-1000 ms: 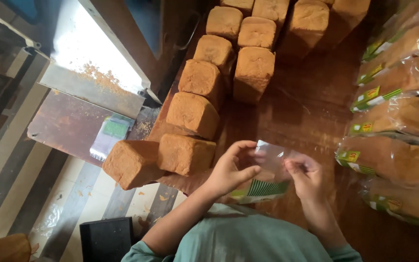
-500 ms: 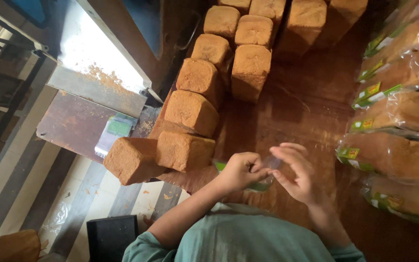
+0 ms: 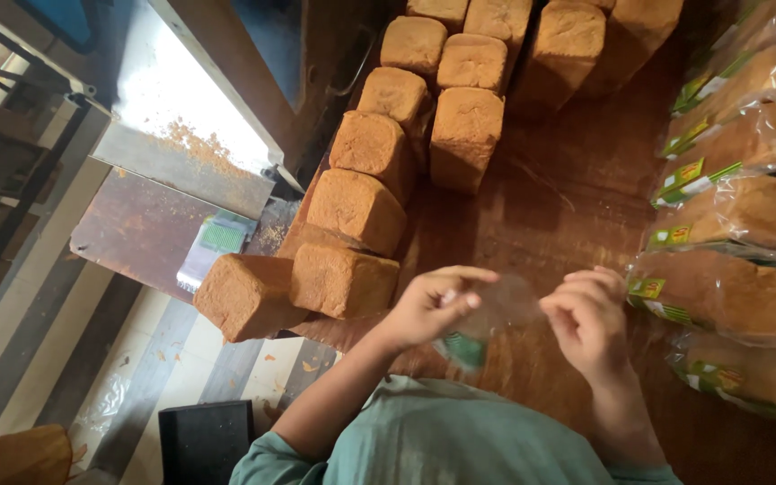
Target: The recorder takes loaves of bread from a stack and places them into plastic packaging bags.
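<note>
My left hand (image 3: 433,304) and my right hand (image 3: 588,316) hold a clear plastic bag (image 3: 494,316) with a green printed end between them, just above the brown wooden table (image 3: 577,202). Both hands pinch the bag's edges, and the film is stretched and blurred. The nearest bare loaf (image 3: 343,280) lies just left of my left hand at the table's near left edge. Another bare loaf (image 3: 246,296) sits beside it, overhanging the table corner.
Several unwrapped loaves (image 3: 465,136) stand in rows across the table's far middle. Bagged loaves (image 3: 720,295) with green and yellow labels line the right side. A metal slicer surface with crumbs (image 3: 192,153) and a stack of bags (image 3: 217,241) lie to the left, above a striped floor.
The bag has gone from held up and spread wide to lower, between hands that closed in and then drew apart again. The loaves have not moved.
</note>
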